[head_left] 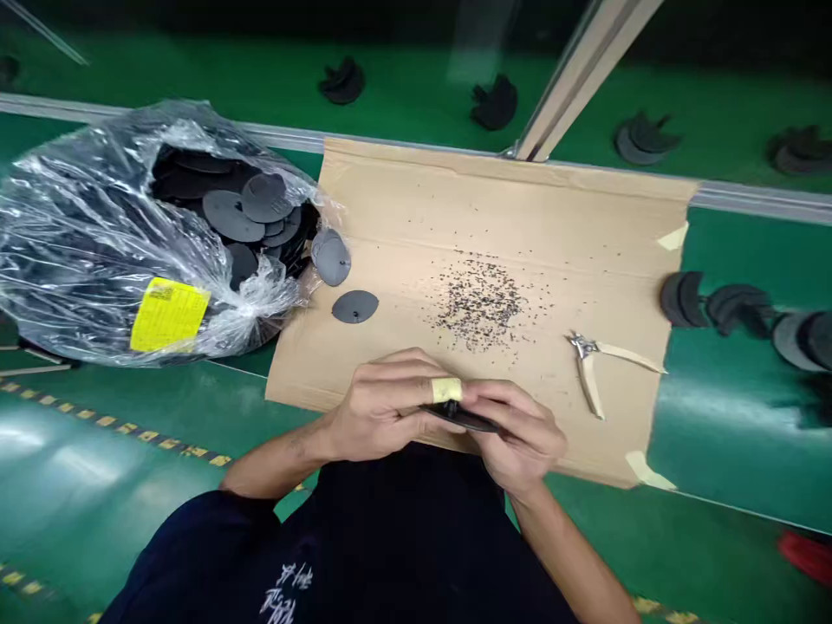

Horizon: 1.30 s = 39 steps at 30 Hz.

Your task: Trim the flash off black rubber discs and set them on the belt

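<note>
Close to my body, over the front edge of the cardboard sheet, a dark oval plastic disc is held tilted between both hands. My left hand grips its left end, and yellow tape wraps one of that hand's fingers. At the right end, my right hand is closed on the same disc. A small dark nub stands on the disc's upper face. Another grey oval disc lies flat on the cardboard, left of a scatter of tiny black bits.
Nippers with cream handles lie on the cardboard's right side, jaws toward the bits. A clear plastic bag full of dark discs, with a yellow label, stands at left. Stacked dark curved pieces sit at right. A metal post rises behind.
</note>
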### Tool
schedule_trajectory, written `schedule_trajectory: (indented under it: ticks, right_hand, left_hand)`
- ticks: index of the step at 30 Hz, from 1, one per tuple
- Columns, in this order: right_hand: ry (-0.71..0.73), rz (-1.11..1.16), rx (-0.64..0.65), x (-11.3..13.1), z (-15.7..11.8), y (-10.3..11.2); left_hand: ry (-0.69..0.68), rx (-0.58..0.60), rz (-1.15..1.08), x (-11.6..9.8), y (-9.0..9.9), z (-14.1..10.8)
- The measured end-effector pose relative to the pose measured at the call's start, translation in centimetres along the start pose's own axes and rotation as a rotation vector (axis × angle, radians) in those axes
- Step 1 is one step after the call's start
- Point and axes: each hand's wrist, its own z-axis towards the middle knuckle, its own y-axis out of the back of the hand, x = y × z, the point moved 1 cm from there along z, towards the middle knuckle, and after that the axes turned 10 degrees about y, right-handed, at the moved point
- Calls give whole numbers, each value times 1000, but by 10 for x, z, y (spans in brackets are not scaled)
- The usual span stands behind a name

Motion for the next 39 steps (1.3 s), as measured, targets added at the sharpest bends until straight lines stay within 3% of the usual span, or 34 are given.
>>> schedule_trajectory:
  ticks: [3,6,11,15,19,23,28,33,36,39]
  right_hand:
    - [-40,-11,-33,0,-1,-3]
    - [-94,39,-51,-2,-1,-3]
    - [-215,231,-41,-5,2,1]
    - [-261,209,-2,-7,3,1]
    - [-126,88,-47,-6,7,7]
    - [22,62,92,0,16,15]
    - [154,-45,225,8,21,17]
    - [163,-286,70,10,17,17]
    - [92,-389,196,9,11,34]
    - [0,-662,341,5,2,75]
  left_hand:
    - [-25,-39,34,2,-2,0]
    - [21,25,-28,3,0,2]
    - [287,300,-343,9,6,11]
    - [364,287,-397,18,6,11]
    - [390,261,-435,24,3,6]
    - [485,295,-488,23,2,5]
    - [558,454,-545,20,6,10]
    - [587,347,-582,25,-1,0]
    - [574,249,-444,29,-13,-11]
    - [514,156,-218,30,-19,-16]
